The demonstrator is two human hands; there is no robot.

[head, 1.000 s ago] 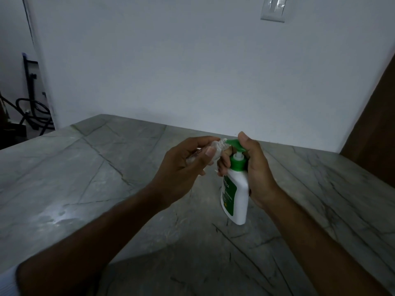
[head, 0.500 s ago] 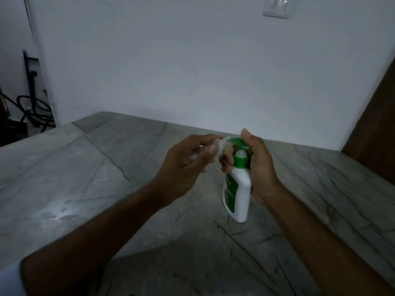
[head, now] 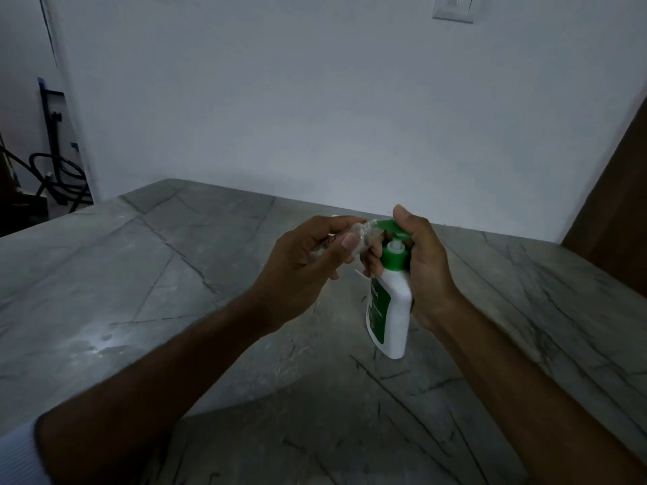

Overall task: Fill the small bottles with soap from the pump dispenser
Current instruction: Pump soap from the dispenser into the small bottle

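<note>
A white pump dispenser with a green label and green pump head is held above the grey stone counter, tilted slightly. My right hand wraps its neck, thumb on top of the pump head. My left hand grips a small clear bottle lying sideways, its mouth touching the green nozzle tip. Most of the small bottle is hidden by my fingers.
A white wall stands behind the counter, with a switch plate high on it. A brown wooden panel rises at the right. Dark cables and a stand sit off the counter's far left edge.
Both hands have risen slightly together with the dispenser and small bottle. The pump head now sits higher above the neck, showing more of the white stem.
</note>
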